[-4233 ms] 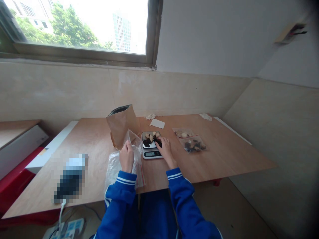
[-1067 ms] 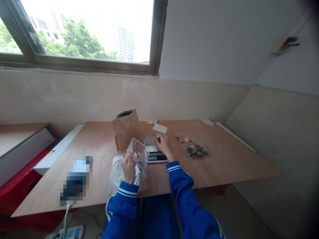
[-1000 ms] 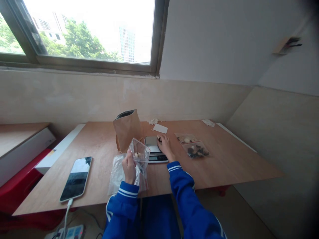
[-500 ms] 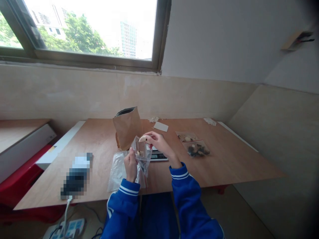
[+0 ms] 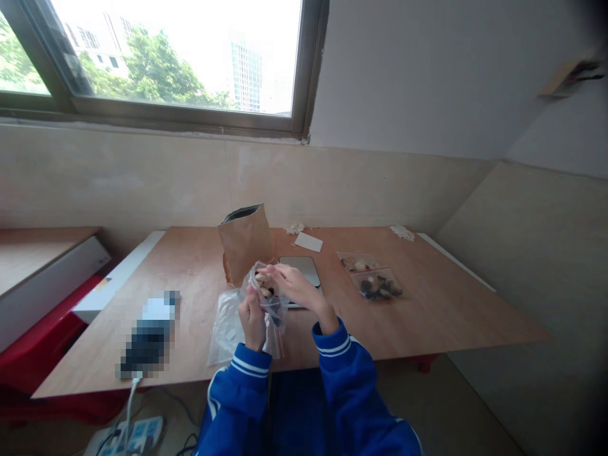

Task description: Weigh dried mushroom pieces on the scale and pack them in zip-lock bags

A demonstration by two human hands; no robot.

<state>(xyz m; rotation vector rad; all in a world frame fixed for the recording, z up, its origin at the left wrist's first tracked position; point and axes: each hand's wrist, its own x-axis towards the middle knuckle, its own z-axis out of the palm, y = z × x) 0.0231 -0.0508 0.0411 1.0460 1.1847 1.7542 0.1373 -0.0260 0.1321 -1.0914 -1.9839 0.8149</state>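
My left hand (image 5: 252,313) is closed on the side of a small clear plastic bag (image 5: 279,311), holding it tilted above the table. Inside lie several pale and dark-spotted dried pieces (image 5: 267,292) that look like slices. The fingers of my right hand (image 5: 297,285) are together at the bag's mouth; what they pinch is hidden. Behind that hand, partly covered, sits a digital scale (image 5: 306,269) with a silver platform. A larger flat clear bag (image 5: 223,329) lies beneath my left hand.
An open brown paper bag (image 5: 244,244) stands behind my hands. Two clear bags, one of pale pieces (image 5: 358,262) and one of dark pieces (image 5: 377,286), lie to the right. A white card (image 5: 308,242) is at the back. A pixelated device (image 5: 149,332) with a cable (image 5: 129,405) lies left.
My right hand has moved slightly left and down to the bag's mouth with the pale slice it held. The bag has tipped, showing more pieces, and the scale's platform shows more.
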